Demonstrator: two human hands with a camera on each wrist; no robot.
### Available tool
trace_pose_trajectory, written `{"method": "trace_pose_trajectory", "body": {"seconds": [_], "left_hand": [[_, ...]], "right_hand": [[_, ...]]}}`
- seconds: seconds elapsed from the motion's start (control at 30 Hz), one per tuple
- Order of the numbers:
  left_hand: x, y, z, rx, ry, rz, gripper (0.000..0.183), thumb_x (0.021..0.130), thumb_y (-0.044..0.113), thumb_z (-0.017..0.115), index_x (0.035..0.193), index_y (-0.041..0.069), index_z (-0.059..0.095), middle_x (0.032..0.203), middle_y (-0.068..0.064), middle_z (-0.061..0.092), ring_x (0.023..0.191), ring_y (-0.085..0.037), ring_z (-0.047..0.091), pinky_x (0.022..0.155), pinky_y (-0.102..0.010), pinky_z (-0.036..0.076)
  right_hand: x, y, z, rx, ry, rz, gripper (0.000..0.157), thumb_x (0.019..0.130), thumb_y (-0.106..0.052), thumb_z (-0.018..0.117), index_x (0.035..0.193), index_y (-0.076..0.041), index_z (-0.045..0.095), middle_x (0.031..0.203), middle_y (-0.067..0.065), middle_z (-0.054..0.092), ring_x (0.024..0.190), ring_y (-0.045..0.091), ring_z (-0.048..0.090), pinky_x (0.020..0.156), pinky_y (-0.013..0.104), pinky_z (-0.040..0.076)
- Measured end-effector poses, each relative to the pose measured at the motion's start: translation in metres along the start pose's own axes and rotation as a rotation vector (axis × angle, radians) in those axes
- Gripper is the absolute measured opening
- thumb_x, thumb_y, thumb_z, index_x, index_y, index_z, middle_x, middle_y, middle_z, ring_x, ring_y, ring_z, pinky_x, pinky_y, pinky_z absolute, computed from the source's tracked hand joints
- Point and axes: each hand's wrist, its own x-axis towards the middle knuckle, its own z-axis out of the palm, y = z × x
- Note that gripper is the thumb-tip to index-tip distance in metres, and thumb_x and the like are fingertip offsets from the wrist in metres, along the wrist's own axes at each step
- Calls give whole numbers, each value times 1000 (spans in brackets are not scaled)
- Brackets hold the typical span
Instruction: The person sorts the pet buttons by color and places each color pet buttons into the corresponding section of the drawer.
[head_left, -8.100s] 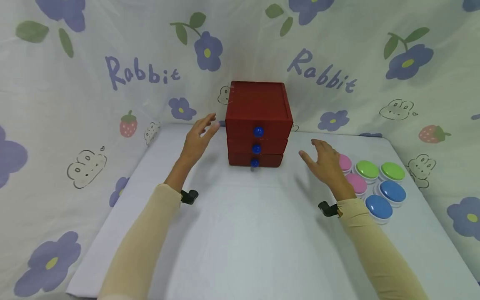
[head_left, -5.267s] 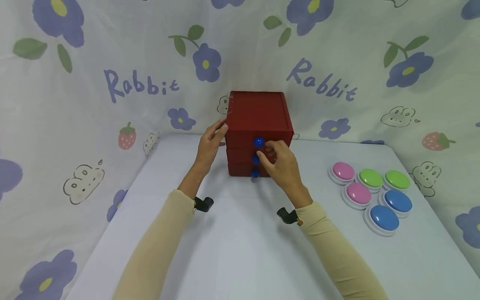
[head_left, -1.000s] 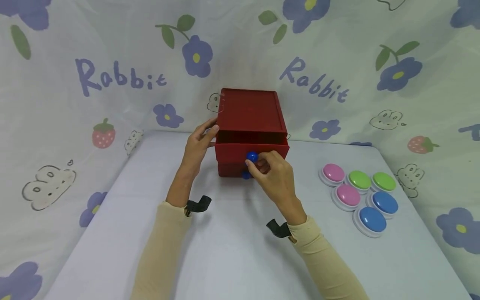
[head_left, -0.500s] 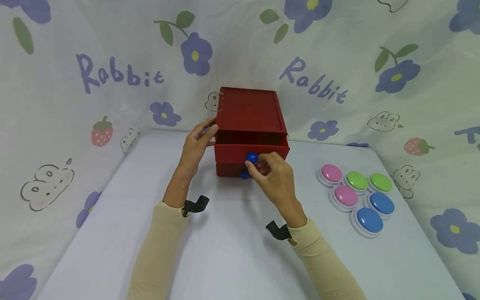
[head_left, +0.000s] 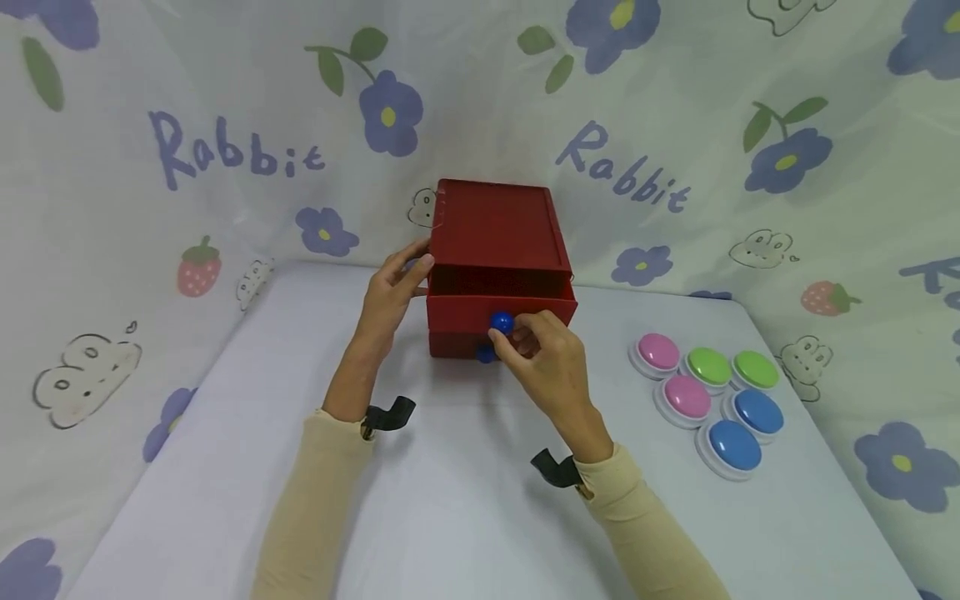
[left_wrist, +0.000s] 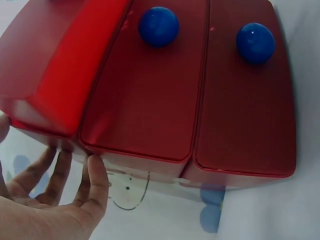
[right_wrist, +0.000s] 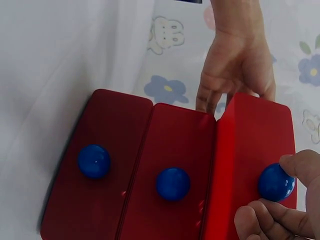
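The right hand (head_left: 551, 358) pinches the round blue knob (head_left: 502, 322) of the top drawer (head_left: 461, 313), which stands partly out of a red 3-drawer cabinet (head_left: 495, 225) at the table's (head_left: 450, 500) far side. The left hand (head_left: 386, 296), fingers spread, touches the cabinet's left wall. The cabinet looks stiff, smooth and probably light; knob and side walls seem good holds. The drawer's shadowed inside hides any contents. Right: 6 domed buttons (head_left: 687, 395).

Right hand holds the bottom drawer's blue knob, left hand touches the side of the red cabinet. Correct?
Wrong drawer: the head view shows the right hand holding the blue knob of the top drawer. The left hand does touch the side of the red cabinet.
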Motion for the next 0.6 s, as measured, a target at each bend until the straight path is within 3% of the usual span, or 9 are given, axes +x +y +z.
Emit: {"method": "trace_pose_trajectory", "body": {"seconds": [0.3,0.6], "left_hand": [[-1,-5,3,-2,32,10,54,98,46,63,146,23,54,143,-1,46,117,-20,56,95,-33,49],[-2,-7,6,-9,56,-11,55,97,48,63,146,25,53,143,-1,47,119,-20,53,97,-36,47]], "right_hand": [[-2,1,-1,2,2,-2,28,80,-21,86,91,0,70,80,7,64,65,13,62,59,25,55],[-6,0,-2,-10,6,-14,29,79,-20,87,91,0,71,80,7,64,66,14,62,60,26,55]]}}
